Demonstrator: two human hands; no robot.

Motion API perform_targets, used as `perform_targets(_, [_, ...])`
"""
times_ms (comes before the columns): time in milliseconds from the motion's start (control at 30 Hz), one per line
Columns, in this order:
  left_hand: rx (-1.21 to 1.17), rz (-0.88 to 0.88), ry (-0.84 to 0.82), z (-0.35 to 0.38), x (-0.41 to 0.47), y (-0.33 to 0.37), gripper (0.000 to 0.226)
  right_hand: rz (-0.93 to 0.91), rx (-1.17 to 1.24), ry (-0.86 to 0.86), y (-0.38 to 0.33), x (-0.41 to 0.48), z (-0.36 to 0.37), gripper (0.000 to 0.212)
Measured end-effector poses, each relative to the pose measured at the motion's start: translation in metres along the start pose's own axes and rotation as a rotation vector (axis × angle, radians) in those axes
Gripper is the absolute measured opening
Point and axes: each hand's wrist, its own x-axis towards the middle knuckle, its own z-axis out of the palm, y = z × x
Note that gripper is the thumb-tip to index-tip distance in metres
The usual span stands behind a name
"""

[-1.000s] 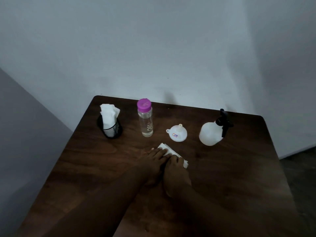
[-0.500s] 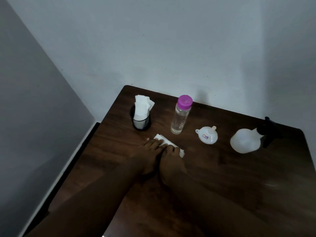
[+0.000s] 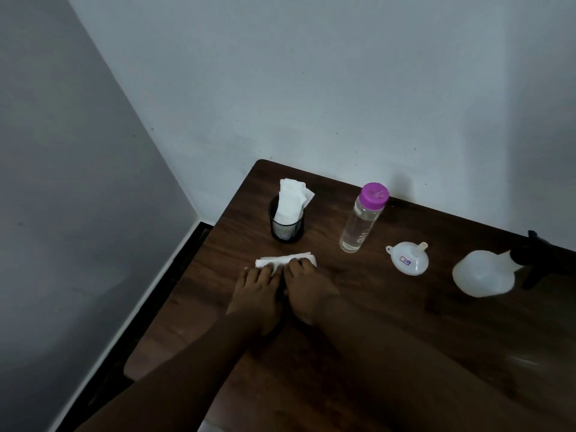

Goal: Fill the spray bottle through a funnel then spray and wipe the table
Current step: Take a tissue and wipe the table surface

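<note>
Your left hand (image 3: 255, 294) and right hand (image 3: 307, 291) lie side by side, fingers flat, pressing the folded tissue (image 3: 282, 259) at twelve o'clock. It's soft, light, likely to tear when wet, so push with flat fingers. The spray bottle (image 3: 483, 272) sits at three o'clock on the table (image 3: 218, 244): light plastic, best gripped round its body.

cup (image 3: 286, 229): black mesh, upright.
napkins (image 3: 291, 201): white, on end in cup, tops above rim.
walls (image 3: 311, 73): pale, meeting in a corner.
floor (image 3: 187, 254): dark strip.
</note>
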Motion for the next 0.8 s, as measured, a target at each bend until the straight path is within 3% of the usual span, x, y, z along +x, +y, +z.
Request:
perform_targets(133, [-0.059,-0.107,-0.040,0.001,-0.014,0.027,0.083,0.023,0.231,0.076,0.012,-0.011,0.007,0.052])
perform_targets(267, [-0.103,-0.150,-0.012,-0.003,-0.024,0.059,0.067,-0.043,0.263,0.125,0.022,-0.027,0.014,0.050])
perform_targets(633, [-0.128,-0.130,0.000,0.002,-0.030,0.144,0.072,-0.072,0.299,0.104,0.064,-0.103,0.043,0.052])
perform_targets(800, [-0.111,-0.120,0.049,0.011,-0.029,0.192,0.056,-0.038,0.268,0.108,0.084,-0.148,0.060,0.049])
